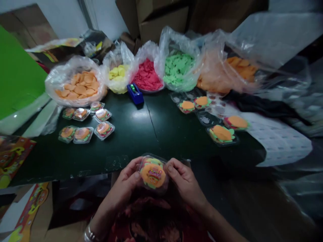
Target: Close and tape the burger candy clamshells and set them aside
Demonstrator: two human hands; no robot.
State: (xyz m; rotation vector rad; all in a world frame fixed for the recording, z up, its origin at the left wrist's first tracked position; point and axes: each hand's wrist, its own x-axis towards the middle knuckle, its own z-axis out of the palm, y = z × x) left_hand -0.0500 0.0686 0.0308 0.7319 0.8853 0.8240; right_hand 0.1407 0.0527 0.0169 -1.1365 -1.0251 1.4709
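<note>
Between my two hands, just off the table's front edge, is a clear plastic box with a toy burger [152, 174] inside. A printed burger label shows on top of the orange bun. My left hand [130, 174] grips the box's left side, thumb near its top. At the right edge, my right hand [180, 174] pinches the box between thumb and bent fingers. Several packed burger boxes [82, 134] sit on the left of the dark green table [128, 143]. On the right, an open clear box [222, 134] holds an unlabelled burger, with more open boxes around it.
Along the back stand plastic bags of orange bun pieces [80, 85], yellow pieces [117, 72], red pieces [147, 75] and green pieces [178, 67]. A blue tape dispenser [135, 93] stands before them. Label sheets [280, 141] hang over the right edge. Printed cartons [16, 156] are at left.
</note>
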